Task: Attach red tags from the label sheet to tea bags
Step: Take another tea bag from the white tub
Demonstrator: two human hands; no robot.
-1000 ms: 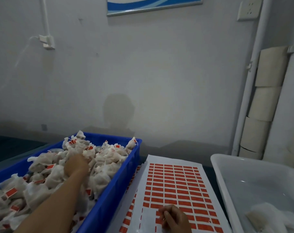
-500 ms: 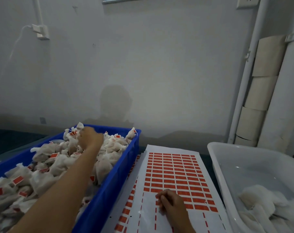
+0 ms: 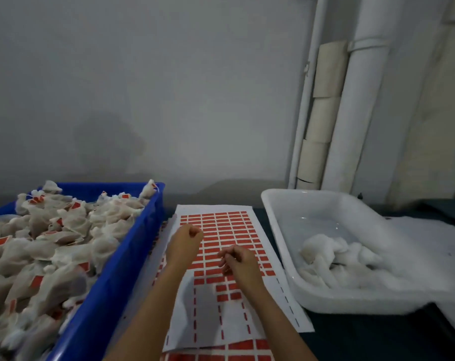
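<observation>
The white label sheet (image 3: 222, 222) with rows of red tags lies flat between two bins. My left hand (image 3: 186, 241) hovers over its upper left part, fingers curled into a loose fist with nothing visible in it. My right hand (image 3: 238, 260) is just above the sheet's middle, thumb and fingertips pinched on a small red tag that is mostly hidden. The blue bin (image 3: 132, 256) on the left is heaped with tea bags (image 3: 64, 230) bearing red tags. The white tub (image 3: 274, 220) on the right holds plain white tea bags (image 3: 338, 256).
A second label sheet (image 3: 221, 354) shows under the first at the bottom edge. White pipes (image 3: 351, 126) and stacked cardboard rolls (image 3: 324, 110) stand against the wall behind the tub. The dark tabletop (image 3: 364, 340) lies bare in front of the tub.
My left hand has come out of the blue bin and moved right over the label sheet. My right hand has lifted off the sheet. The camera has tilted down.
</observation>
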